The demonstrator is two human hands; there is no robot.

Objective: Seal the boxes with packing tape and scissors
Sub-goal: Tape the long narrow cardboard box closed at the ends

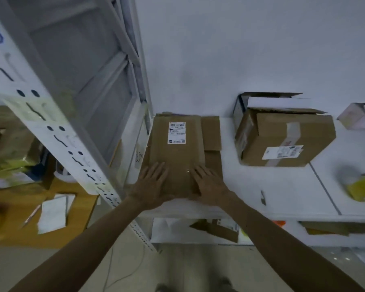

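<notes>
A: What is seen nearest?
B: The left hand [151, 183] and right hand [209, 183] are laid flat, fingers straight, nothing gripped.
A: What is pressed?
B: The cardboard box [177, 152] is pressed under both palms; a second box [282, 138] is seen well right of the right hand.

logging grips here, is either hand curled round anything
No, the left hand and right hand both lie flat with straight fingers on the labelled cardboard box.

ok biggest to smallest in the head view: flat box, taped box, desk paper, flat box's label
1. flat box and taped box: look about alike, so unranked
2. desk paper
3. flat box's label
</notes>
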